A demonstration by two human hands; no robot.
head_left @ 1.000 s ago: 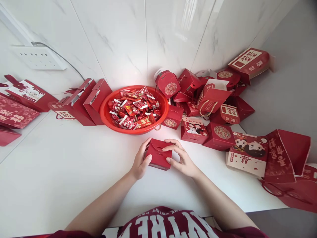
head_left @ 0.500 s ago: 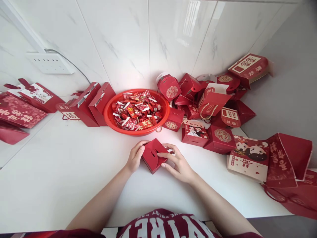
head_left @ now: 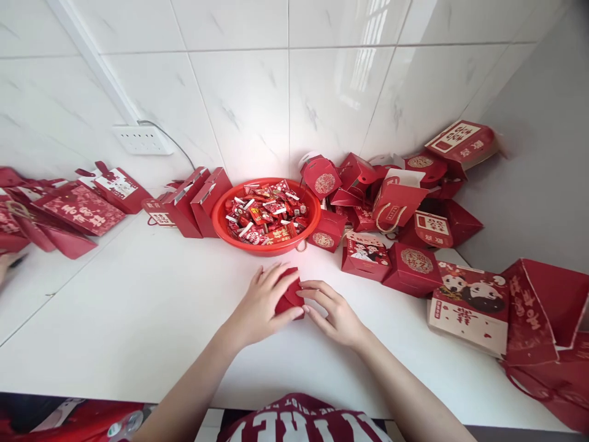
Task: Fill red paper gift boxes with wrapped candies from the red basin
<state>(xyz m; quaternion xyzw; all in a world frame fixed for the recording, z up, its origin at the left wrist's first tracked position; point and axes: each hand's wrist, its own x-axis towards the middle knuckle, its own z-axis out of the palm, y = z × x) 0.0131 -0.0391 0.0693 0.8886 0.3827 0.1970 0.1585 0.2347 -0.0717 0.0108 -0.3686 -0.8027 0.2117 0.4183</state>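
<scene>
Red card, smooth and plain on the side I could see, made up the small box point(head_left: 291, 297) on the white counter point(head_left: 161, 319), in front of the red basin point(head_left: 267, 248) and between the person's two hands. What showed of it ran mostly away from the person's body, its far end towards the basin and its near end towards the maroon shirt point(head_left: 294, 423). Fingers covered so much that I couldn't tell its true long axis. A curved flap edge crossed the uncovered face, which carried no print that I could make out, and its corners looked crisp. The left hand point(head_left: 257, 307) was closed around the small box from above, fingers spread across its top and thumb along the near side. The right hand point(head_left: 338, 316) was loosely curved and partly open, thumb apart from the fingers, their tips at the box's right edge. Wrapped sweets point(head_left: 262, 215) filled the basin. Red gift boxes point(head_left: 411, 267) lay heaped to its right, while tall red boxes point(head_left: 207, 199) stood just beside it on the left. At the far left edge, part of another hand point(head_left: 3, 267) showed.
</scene>
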